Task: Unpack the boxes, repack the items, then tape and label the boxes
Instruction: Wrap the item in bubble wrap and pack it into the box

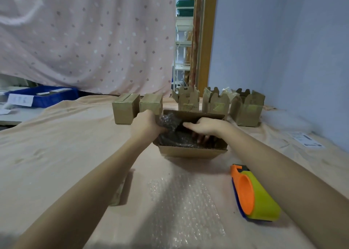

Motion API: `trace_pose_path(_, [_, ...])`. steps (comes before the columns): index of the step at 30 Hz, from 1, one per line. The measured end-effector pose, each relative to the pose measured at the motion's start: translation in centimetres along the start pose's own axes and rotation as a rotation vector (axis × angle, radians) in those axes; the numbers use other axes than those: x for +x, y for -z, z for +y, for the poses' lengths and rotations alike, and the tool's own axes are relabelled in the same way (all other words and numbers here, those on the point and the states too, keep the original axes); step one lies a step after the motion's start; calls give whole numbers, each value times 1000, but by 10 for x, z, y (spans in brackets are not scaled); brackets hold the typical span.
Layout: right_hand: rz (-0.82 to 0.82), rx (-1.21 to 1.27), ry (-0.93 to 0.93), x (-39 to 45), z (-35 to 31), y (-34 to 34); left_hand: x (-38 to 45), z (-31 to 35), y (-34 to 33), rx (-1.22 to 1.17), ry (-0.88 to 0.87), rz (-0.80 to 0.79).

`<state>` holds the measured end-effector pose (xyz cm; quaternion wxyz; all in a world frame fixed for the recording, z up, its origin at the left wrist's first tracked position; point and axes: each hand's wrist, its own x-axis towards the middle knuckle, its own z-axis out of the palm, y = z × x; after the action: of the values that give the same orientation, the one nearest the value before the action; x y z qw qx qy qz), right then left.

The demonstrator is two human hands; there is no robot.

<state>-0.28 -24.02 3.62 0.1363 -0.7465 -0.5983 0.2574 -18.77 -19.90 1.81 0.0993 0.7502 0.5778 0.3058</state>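
Left-hand fingers [160, 128] grip bubble-wrapped item [168, 123] over left-right box [192, 150]; right hand's [205, 127] hidden.

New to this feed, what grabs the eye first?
Both hands sit in the open cardboard box at the centre: the left hand grips a dark bubble-wrapped item, and the right hand reaches inside. Next, the orange and yellow tape dispenser lies near right, with a clear bubble wrap sheet in front.

blue bin [56, 97] — dotted curtain [85, 41] behind
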Motion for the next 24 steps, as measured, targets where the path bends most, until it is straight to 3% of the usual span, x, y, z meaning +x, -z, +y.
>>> trace_pose_path(5, [-42, -44, 42, -2, -19, -9, -11, 8, 14, 122, -2, -47])
trace_pose_path(13, [-182, -10, 133, 6, -35, -39, -15, 4, 11, 66, -12, -120])
trace_pose_path(19, [-230, -42, 117, 8, -35, -43, -27, -2, 4, -58, -141, 19])
trace_pose_path(24, [-316, 66, -12, 9, -35, -35, -38, -7, 3, -99, -274, 64])
